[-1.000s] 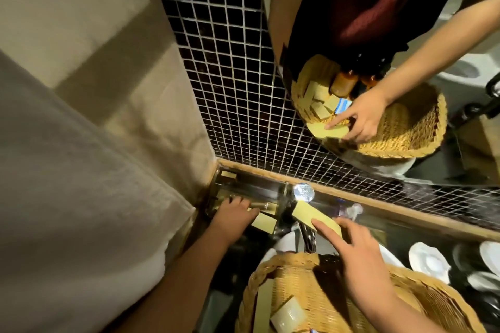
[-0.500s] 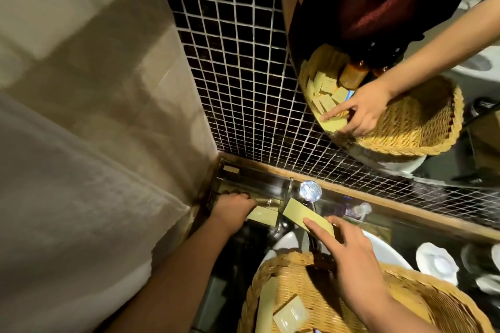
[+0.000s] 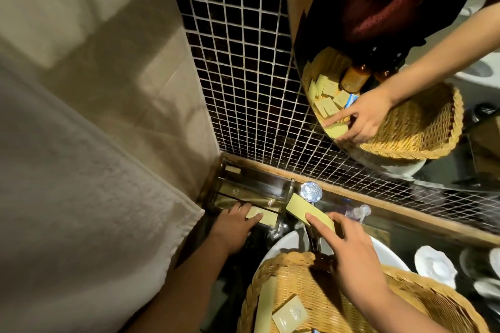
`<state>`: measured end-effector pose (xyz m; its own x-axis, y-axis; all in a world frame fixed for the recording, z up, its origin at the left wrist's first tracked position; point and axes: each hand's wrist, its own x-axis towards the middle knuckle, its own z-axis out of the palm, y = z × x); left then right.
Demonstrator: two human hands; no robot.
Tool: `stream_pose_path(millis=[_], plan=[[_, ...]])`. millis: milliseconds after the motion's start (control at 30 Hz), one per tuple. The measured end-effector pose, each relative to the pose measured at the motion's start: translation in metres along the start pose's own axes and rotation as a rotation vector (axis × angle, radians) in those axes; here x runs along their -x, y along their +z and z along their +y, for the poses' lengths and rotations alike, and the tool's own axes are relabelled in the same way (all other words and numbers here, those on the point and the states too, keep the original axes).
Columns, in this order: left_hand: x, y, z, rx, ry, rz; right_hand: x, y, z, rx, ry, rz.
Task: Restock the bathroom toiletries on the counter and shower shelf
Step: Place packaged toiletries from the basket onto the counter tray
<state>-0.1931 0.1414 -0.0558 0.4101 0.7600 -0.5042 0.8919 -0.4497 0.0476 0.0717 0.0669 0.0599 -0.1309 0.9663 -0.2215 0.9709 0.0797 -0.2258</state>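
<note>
Left fingers, which a second ago reached into the clear tray [image 3: 257,186], have come back a touch and now lie on a short sachet [image 3: 266,217] at the tray's front edge. The right hand has barely shifted.

Over to the left hand [image 3: 232,227]: fingers fairly straight and laid on top of that sachet, pressing rather than grasping, while the thumb is hidden. It looks like a steadying push, lining the packet up so it slides in flat beside the ones already in the tray.

And the right hand [image 3: 351,246] pinches a long sachet [image 3: 305,209], forefinger stretched along its top, thumb at its side. The far corner points at the tray's right end and is just about touching it, so the next packet is queued up and held out by its near end to keep the leading edge free. Its reflection in the mirror [image 3: 338,21], up the tiled wall from the tray, shows the same pinch.

A wicker basket [image 3: 297,276] sits on the near side of the tray, under the right wrist, with more sachets lying in it, which keeps the supply within a short reach. The basket rests over a white basin [image 3: 281,244]. A chrome knob [image 3: 311,191] stands just beside the tray's right end, so the long sachet has to slip in past it. A pale towel [image 3: 81,197] hangs to the tray's left.

My read is that counter restocking is under way, and nothing of the shower shelf shows.
</note>
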Motion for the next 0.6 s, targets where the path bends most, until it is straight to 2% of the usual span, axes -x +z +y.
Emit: stream_pose_path(millis=[267, 600], plan=[[-0.008, 0.000, 0.035, -0.085, 0.157, -0.027, -0.006, 0.002, 0.007, 0.020, -0.010, 0.010], [-0.012, -0.006, 0.038, -0.095, 0.066, -0.064, -0.005, 0.006, 0.010, 0.026, -0.015, 0.005]])
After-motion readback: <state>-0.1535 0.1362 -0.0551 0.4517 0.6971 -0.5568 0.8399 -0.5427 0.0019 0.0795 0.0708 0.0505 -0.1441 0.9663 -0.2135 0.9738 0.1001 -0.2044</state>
